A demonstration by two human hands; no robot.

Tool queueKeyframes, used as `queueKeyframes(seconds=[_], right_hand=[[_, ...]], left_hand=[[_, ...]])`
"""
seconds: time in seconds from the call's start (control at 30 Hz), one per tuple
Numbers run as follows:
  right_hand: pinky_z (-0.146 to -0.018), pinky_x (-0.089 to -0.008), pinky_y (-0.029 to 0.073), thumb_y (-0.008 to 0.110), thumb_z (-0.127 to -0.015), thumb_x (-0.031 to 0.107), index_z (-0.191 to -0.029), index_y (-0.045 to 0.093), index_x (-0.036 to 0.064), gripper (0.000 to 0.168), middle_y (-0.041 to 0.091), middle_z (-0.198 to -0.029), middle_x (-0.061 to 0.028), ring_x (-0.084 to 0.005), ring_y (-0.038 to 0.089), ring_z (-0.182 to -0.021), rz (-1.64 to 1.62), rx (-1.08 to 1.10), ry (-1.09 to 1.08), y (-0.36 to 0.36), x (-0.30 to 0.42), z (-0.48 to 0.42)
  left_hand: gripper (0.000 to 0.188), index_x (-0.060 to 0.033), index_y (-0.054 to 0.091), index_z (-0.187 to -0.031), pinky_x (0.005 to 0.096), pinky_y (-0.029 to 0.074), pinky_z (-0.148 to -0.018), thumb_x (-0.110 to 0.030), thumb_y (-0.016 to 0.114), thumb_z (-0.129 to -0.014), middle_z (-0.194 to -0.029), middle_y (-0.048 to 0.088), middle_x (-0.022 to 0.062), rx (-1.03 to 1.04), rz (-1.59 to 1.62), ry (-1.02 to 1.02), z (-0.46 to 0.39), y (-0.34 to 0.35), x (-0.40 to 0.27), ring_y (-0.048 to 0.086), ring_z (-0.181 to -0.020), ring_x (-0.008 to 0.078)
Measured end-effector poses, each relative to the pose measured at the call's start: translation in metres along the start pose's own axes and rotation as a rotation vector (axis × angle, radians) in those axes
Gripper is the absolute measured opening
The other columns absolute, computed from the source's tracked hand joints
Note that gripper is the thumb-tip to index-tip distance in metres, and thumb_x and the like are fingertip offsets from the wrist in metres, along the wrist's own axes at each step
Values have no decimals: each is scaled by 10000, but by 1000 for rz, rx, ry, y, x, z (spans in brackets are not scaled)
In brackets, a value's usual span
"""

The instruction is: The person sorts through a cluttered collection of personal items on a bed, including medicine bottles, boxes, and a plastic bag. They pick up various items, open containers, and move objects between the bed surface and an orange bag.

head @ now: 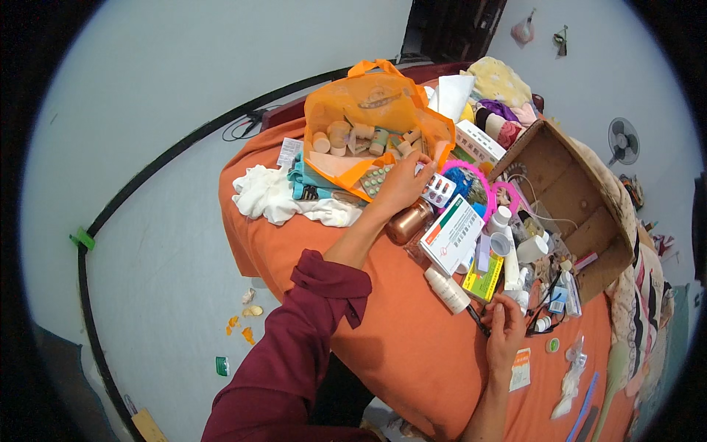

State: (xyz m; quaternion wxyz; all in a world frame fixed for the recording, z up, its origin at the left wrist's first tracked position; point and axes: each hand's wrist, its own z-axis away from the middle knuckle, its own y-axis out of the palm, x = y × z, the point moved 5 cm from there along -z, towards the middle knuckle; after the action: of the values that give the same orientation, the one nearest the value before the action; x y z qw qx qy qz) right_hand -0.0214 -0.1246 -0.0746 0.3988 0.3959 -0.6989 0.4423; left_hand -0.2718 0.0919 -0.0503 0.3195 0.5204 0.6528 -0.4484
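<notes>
My left hand (404,185) is at the front rim of an orange non-woven bag (364,88). Its fingers are bent over a blister pack of red-and-white capsules (439,190), while a blister pack of green tablets (375,180) shows at the other side of the hand. Small bottles (379,141) lie inside the bag. Below the left hand rests a copper-coloured bottle (410,222). My right hand (505,326) hovers over the near edge of the pile with fingers loosely curled, beside a black rod-like thing (478,321); its grip is unclear. A white-and-green medicine box (452,236) lies between the hands.
A cardboard box (574,193) lies on its side, its contents spilling onto the orange bedsheet (386,331). A cream bottle (446,291) and a yellow-green box (484,278) lie in front. White cloth (270,193) is at left. A comb (582,406) lies at lower right.
</notes>
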Motion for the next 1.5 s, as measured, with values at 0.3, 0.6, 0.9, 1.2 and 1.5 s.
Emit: queueKeyframes(seconds=[0.3,0.6,0.9,1.2,1.5], right_hand=[[-677,-311,482,526,-882,89,-979,582,-23,158,624,-842,-121,-208,609,-738,127,1,-114,1,-9,-6],[-612,-360,472,510,-888,126,-999,560,26,157,589,-841,-144,-298,606,-713,137,4,-183,-9,9,-7],[-624,-298,476,518,-882,75,-1002,583,11,151,598,-798,-106,-195,609,-697,173,-20,-200,-10,7,-4],[-623,-302,474,514,-881,68,-1003,580,8,151,598,-804,-115,-204,615,-711,180,-16,-219,-10,8,-5],[-617,-344,475,507,-877,107,-1015,569,25,172,597,-841,-129,-266,611,-715,116,34,-119,-8,1,-5]], left_hand=[[286,-30,600,-995,288,457,-729,-293,502,-936,-906,592,36,-102,117,111,-17,-10,38,543,-838,117],[316,5,509,-1198,220,455,-731,-150,535,-924,-944,576,34,39,875,-57,-35,-25,44,523,-813,70],[179,-30,577,-1025,200,503,-703,-164,572,-906,-861,600,12,118,957,-137,-31,-16,38,569,-765,61],[177,-59,549,-1064,153,366,-492,-151,558,-914,-887,586,-5,-144,857,-126,-18,-10,7,398,-552,27],[226,-78,494,-1121,158,294,-408,-147,557,-915,-815,544,-27,-19,832,-7,-17,-11,6,323,-492,6]])
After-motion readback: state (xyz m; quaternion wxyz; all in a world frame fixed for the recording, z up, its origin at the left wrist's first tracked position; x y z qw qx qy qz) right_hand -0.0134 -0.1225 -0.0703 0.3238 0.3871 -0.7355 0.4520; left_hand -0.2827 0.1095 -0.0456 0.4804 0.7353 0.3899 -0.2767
